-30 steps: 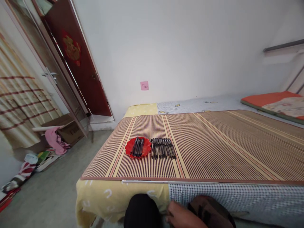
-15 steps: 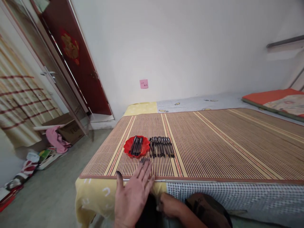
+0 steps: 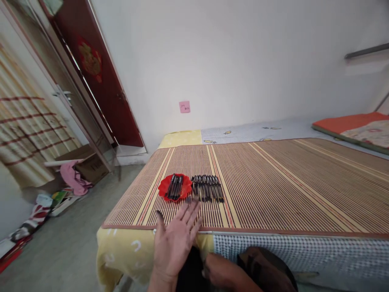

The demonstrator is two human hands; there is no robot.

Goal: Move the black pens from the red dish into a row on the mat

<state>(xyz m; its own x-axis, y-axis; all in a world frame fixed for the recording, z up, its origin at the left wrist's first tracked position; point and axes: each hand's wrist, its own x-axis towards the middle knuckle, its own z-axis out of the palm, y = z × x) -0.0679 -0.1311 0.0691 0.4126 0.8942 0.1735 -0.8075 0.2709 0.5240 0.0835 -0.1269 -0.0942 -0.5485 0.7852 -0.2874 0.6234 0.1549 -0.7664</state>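
Note:
A red plate [image 3: 175,187] with several dark pens on it sits on the striped bamboo mat [image 3: 273,182] that covers the bed. Right of the plate lies a row of dark pens [image 3: 208,188] side by side on the mat. My left hand [image 3: 176,239] is open, fingers stretched forward, its stained fingertips just short of the plate and the pens. My right hand [image 3: 217,269] stays low at the bed's front edge, next to a dark brown thing [image 3: 267,269]; its fingers are partly hidden.
The bed has a yellow and checked sheet [image 3: 133,251]. An orange cushion [image 3: 352,125] lies at the far right. A dark red door [image 3: 100,81] stands open at left, with a cardboard box [image 3: 88,166] and clutter on the floor. A pink note [image 3: 184,106] hangs on the wall.
My left hand came up into view and reached forward over the mat's front edge toward the plate and pens. The right hand barely moved.

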